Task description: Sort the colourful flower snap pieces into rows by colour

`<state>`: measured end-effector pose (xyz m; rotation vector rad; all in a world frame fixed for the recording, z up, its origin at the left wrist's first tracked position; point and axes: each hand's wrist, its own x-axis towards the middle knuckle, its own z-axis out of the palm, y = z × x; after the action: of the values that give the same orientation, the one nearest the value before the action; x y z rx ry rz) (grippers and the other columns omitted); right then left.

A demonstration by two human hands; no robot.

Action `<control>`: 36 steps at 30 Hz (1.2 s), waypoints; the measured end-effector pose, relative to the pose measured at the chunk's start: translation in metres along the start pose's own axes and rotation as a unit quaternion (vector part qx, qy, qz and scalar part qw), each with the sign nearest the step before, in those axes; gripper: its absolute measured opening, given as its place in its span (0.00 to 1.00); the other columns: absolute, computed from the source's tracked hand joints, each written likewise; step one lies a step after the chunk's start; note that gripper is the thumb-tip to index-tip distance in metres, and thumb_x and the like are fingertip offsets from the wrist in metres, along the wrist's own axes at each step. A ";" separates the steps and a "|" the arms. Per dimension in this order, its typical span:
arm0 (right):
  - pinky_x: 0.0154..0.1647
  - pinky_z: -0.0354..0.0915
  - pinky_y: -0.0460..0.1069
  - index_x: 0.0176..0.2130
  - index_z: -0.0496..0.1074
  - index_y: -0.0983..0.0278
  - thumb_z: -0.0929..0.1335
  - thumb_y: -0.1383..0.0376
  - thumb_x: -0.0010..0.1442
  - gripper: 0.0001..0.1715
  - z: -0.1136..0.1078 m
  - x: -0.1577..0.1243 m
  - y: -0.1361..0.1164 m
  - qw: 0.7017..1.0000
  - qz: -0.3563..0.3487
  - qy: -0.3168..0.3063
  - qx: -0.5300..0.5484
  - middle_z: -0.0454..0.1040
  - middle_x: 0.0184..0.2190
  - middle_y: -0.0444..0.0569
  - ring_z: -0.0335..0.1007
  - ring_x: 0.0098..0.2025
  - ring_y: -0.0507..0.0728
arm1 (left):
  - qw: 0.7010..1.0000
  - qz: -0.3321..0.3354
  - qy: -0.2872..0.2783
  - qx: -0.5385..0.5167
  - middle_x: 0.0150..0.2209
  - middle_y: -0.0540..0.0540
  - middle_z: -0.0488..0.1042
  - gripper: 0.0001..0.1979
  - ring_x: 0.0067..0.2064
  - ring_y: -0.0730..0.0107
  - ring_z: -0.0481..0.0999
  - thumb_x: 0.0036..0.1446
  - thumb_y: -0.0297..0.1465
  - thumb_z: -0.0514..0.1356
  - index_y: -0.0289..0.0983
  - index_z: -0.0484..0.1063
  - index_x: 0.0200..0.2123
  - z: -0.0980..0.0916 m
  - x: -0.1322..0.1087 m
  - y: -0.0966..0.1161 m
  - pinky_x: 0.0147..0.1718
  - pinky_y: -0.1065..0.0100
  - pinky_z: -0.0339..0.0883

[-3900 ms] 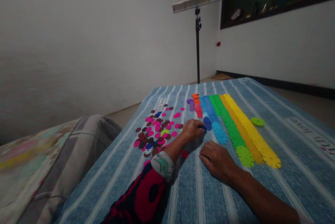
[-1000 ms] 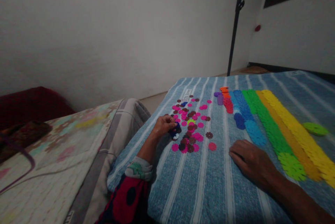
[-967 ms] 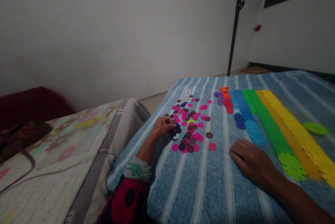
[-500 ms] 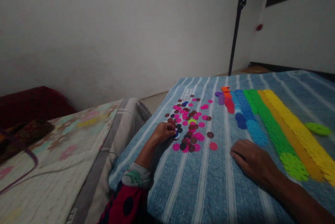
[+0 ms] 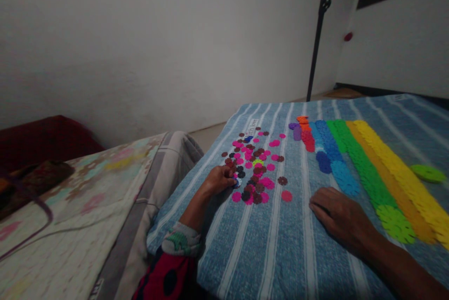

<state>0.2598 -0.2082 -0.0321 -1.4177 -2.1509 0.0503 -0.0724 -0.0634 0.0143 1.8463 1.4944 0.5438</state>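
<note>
My left hand [image 5: 219,180] is at the left edge of a loose spread of small notched plastic discs, thumb and fingers pinched together. A blue-and-white disc [image 5: 239,182] shows right at its fingertips. Around it lie pink discs [image 5: 267,183], brown discs [image 5: 282,180], black discs [image 5: 240,171] and one lime disc [image 5: 257,163]. My right hand [image 5: 336,208] rests on the striped cloth, fingers curled together, with nothing visible in them. Beyond it run overlapping rows of discs: light blue [image 5: 344,178], green [image 5: 368,178], orange-yellow [image 5: 393,187] and yellow [image 5: 396,169].
A blue striped cloth [image 5: 245,253] covers the surface. Short red [image 5: 307,141] and purple [image 5: 297,132] stacks sit at the rows' left. A larger green disc [image 5: 428,173] lies at right. A lamp stand [image 5: 315,47] rises behind; a patterned cover [image 5: 105,197] spreads at left.
My left hand has shifted very slightly, and more of the blue-and-white disc shows at its fingertips. My right hand stays where it was.
</note>
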 end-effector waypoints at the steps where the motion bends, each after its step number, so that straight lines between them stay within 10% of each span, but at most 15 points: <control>1: 0.34 0.60 0.51 0.27 0.67 0.62 0.61 0.68 0.64 0.14 0.000 0.000 0.000 1.000 0.000 -0.001 0.000 0.68 0.27 0.47 0.66 0.32 0.57 | 1.000 0.000 -0.002 -0.017 0.16 0.57 0.61 0.13 0.20 0.79 0.57 0.35 0.33 0.65 0.36 0.62 0.17 0.000 -0.001 0.000 0.21 0.74 0.49; 14: 0.34 0.59 0.51 0.28 0.68 0.63 0.63 0.70 0.63 0.12 -0.001 0.005 -0.003 1.000 0.004 0.005 -0.009 0.69 0.27 0.47 0.66 0.32 0.57 | 0.994 0.054 -0.038 -0.087 0.16 0.57 0.61 0.11 0.20 0.78 0.60 0.37 0.33 0.63 0.37 0.61 0.20 0.011 0.012 0.034 0.21 0.74 0.52; 27: 0.35 0.59 0.50 0.28 0.69 0.64 0.65 0.73 0.60 0.10 -0.002 0.012 -0.007 1.000 0.021 0.016 -0.006 0.70 0.29 0.46 0.65 0.34 0.56 | 0.973 0.205 -0.102 -0.003 0.20 0.54 0.66 0.03 0.24 0.76 0.63 0.44 0.25 0.62 0.35 0.69 0.24 0.133 0.061 0.138 0.23 0.73 0.54; 36: 0.36 0.59 0.50 0.27 0.69 0.64 0.67 0.74 0.58 0.09 0.000 0.013 -0.006 0.999 0.024 0.033 -0.008 0.70 0.28 0.46 0.65 0.34 0.55 | 0.966 0.243 -0.086 0.037 0.22 0.52 0.69 0.02 0.26 0.74 0.66 0.44 0.24 0.61 0.33 0.74 0.26 0.179 0.085 0.159 0.28 0.72 0.58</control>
<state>0.2508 -0.1999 -0.0250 -1.4602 -2.0675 0.0032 0.1809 -0.0419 0.0016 2.2685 0.9556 0.5384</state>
